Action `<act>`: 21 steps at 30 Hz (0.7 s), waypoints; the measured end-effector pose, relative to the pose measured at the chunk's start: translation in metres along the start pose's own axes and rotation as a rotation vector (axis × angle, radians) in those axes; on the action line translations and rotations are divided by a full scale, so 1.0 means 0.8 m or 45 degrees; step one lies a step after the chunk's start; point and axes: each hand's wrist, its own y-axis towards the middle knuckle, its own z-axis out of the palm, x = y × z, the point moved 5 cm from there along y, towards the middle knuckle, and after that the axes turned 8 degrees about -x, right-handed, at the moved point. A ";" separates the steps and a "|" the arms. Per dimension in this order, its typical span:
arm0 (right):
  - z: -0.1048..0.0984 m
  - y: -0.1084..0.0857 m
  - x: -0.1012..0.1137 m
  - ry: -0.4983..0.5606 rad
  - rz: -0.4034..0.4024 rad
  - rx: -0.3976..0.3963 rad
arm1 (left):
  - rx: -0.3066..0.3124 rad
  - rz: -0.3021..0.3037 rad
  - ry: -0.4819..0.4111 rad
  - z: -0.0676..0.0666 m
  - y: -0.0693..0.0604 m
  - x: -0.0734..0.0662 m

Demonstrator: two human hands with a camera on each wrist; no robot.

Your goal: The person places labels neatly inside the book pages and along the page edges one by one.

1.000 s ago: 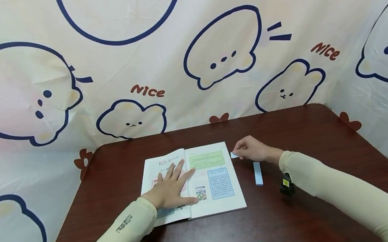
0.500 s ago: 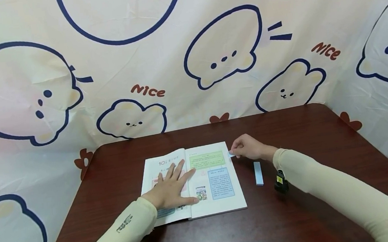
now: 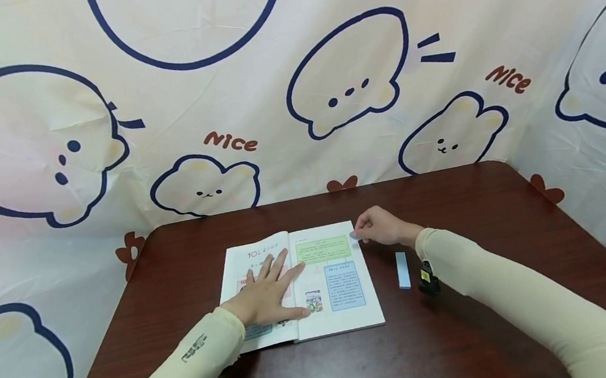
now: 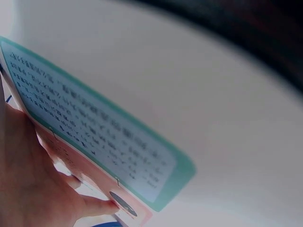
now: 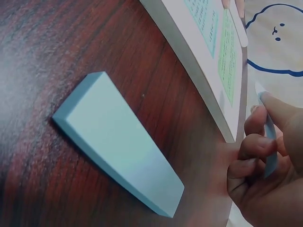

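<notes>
An open book (image 3: 345, 322) with printed text boxes lies on the table. My left hand (image 3: 266, 296) rests with spread fingers on its left page and reaches over the middle fold; the left wrist view shows that hand (image 4: 38, 184) against the page. At the top right edge of the right page, my right hand (image 3: 384, 227) pinches a thin pale blue paper strip (image 5: 270, 132) between thumb and fingers. Whether the strip touches the page is hard to tell. Below that hand, a pale blue pad of sticky notes (image 3: 403, 271) lies to the right of the book.
The dark brown wooden table (image 3: 463, 344) reaches back to a cartoon-printed cloth (image 3: 271, 94) that hangs behind and at both sides. A small black device (image 3: 428, 278) sits at the right wrist.
My right hand has moved left with the paper strip, from beside the book to over the right page's edge. The left hand, book and pad stay where they were.
</notes>
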 end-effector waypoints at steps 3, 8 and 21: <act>0.002 0.003 0.000 0.002 -0.023 -0.007 | 0.002 0.000 -0.004 0.000 0.000 0.000; 0.005 0.006 0.000 -0.001 -0.024 -0.011 | 0.006 0.000 -0.004 -0.001 0.000 0.000; 0.017 0.005 0.013 -0.026 -0.034 0.006 | 0.006 0.000 0.004 0.000 0.000 0.001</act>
